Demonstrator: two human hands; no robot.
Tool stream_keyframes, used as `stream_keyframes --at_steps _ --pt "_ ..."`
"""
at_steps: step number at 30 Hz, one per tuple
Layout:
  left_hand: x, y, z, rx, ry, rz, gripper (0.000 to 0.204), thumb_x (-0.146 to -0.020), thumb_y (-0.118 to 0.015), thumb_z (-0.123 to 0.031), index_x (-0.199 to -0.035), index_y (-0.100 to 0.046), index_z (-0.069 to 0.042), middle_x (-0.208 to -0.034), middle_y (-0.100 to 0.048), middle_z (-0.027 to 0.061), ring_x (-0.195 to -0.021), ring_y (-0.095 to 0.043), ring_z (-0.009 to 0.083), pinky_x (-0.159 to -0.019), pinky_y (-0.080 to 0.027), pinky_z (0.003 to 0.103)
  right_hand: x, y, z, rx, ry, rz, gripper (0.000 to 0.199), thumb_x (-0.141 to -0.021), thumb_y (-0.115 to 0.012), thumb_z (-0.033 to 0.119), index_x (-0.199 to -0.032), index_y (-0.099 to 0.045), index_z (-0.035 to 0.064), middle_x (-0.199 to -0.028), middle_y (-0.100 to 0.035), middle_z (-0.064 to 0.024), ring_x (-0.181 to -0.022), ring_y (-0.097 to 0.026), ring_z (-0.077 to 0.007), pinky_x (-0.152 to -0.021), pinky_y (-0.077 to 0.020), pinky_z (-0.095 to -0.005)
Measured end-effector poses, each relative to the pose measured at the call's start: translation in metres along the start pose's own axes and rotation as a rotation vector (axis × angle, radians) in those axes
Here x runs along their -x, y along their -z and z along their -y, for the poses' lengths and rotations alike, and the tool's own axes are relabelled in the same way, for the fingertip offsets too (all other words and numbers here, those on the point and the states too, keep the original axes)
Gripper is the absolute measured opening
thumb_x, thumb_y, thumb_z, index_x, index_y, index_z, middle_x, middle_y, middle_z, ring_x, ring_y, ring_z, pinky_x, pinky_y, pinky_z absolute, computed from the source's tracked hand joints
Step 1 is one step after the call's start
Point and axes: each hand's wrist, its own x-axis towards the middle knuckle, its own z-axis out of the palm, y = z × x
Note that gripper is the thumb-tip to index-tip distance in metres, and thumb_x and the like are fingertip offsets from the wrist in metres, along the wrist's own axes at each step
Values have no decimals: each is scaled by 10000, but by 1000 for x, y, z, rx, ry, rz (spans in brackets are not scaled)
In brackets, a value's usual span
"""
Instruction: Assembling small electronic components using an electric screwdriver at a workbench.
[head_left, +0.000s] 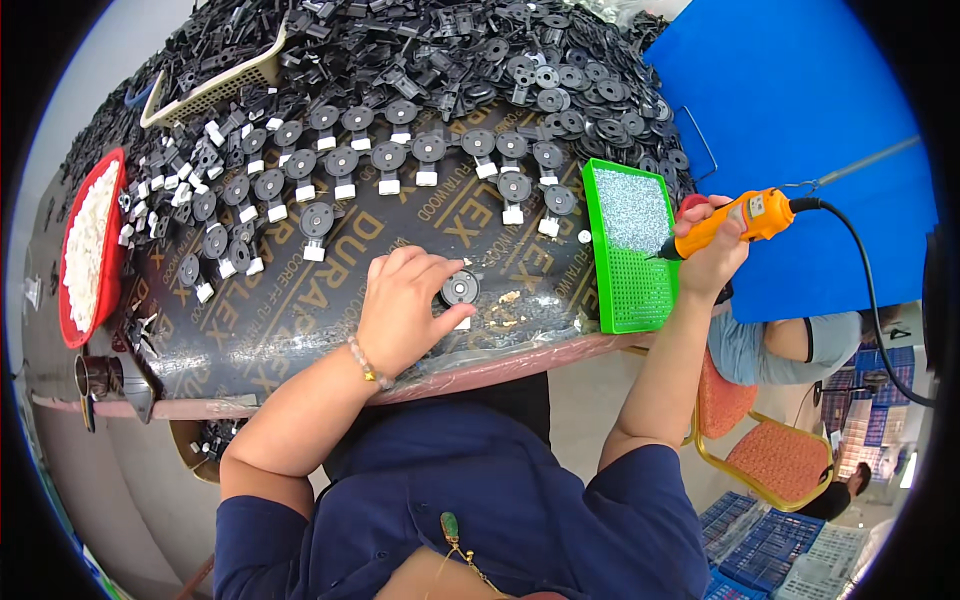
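Note:
My left hand [400, 305] rests at the table's near edge, thumb and index finger closed around a round black plastic part [461, 288] lying on the tabletop. A bit of white shows at that part's near side. To the right, my right hand [715, 262] grips an orange electric screwdriver [735, 224], its black cable trailing off to the right. The screwdriver's dark tip points left, over a green perforated tray [640, 318]. Small silvery screws [635, 205] fill the tray's far half; holes cover its near half.
Rows of black discs with white blocks [388, 157] spread beyond my left hand. Behind them lies a large heap of black parts [400, 60] with a beige basket [215, 90]. A red bowl of white pieces [92, 240] stands left. A blue panel [800, 130] rises right.

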Motion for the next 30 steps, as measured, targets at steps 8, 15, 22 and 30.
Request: stream_keyframes --at_steps 8,15,22,30 --pt "3 0 1 -22 -40 -25 533 -728 -865 -349 -1174 -722 -95 -1105 -698 37 -1117 -575 252 -948 -396 416 6 9 -20 -42 74 -81 755 -893 -627 708 -1122 -524 -4 -794 -633 -102 -618 -605 -186 -581 -532 -323" --pt "0 1 -2 -21 -12 -30 571 -710 -876 -372 -1181 -713 -93 -1112 -697 52 -1125 -572 264 -955 -390 424 8 6 -5 -63 60 -103 772 -872 -646 717 -1132 -527 0 -810 -631 -109 -629 -602 -197 -591 -521 -323" --pt "1 1 1 36 38 19 541 -706 -883 -324 -1161 -705 -91 -1117 -701 55 -1138 -577 266 -987 -384 429 45 -57 58 -506 104 164 867 -795 -619 826 -1200 -545 62 -857 -650 -132 -635 -616 -215 -594 -530 -360" --pt "3 0 6 56 7 -18 516 -696 -880 -318 -1135 -713 -102 -1056 -700 28 -1112 -584 240 -963 -394 412 94 -159 58 -723 -158 467 928 -707 -711 792 -1175 -506 18 -864 -666 -132 -695 -667 -190 -633 -563 -304"
